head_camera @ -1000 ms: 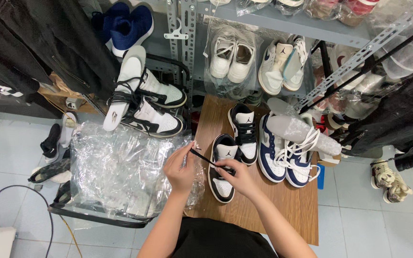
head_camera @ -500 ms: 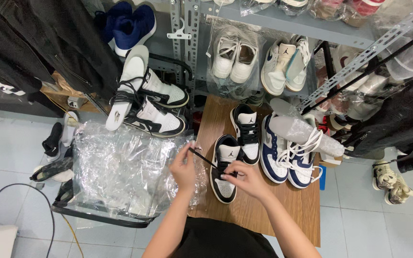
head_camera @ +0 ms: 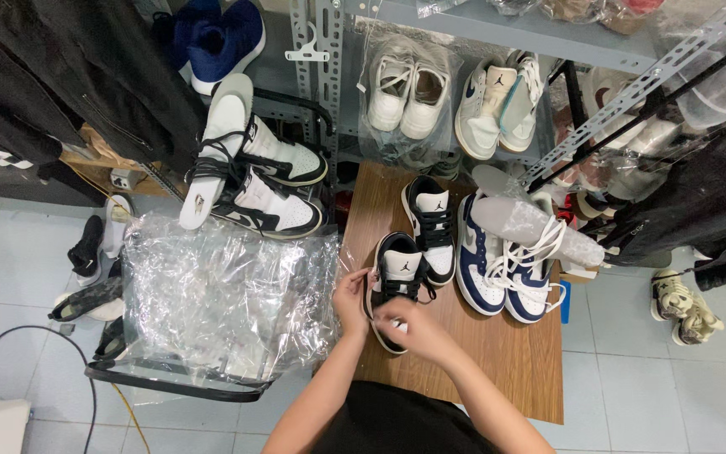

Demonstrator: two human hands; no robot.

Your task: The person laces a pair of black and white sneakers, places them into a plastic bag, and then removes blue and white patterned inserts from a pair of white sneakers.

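Sneaker [head_camera: 397,282], black and white, lies near the left edge of the table [head_camera: 506,361], toe toward the person and tongue up, with both hands on it. Left hand [head_camera: 351,298] cups its left side at the table's left edge, fingers curled around the collar and holding the shoe. Right hand [head_camera: 418,329] covers the toe end, fingers bent down onto the laces; whether it pinches a lace or only presses on the shoe I cannot tell. Just beside the sneaker, further back on the table, lies its mate [head_camera: 430,227], touching or nearly touching it at the heel. To the right of that pair sit two navy shoes [head_camera: 502,273] with loose white laces, side by side near the table's right edge, and a clear shoe tree [head_camera: 531,225] lies across their tops. Left of the table, off its edge, a heap of clear plastic bags [head_camera: 220,298] fills a black-framed cart. Above the bags two more black-and-white shoes [head_camera: 254,181] rest on a rack, one sole up. Behind the table's far edge, a metal shelf holds a bagged white pair [head_camera: 405,97] and a grey pair [head_camera: 497,101]. Dark clothes [head_camera: 69,76] hang at the upper left.
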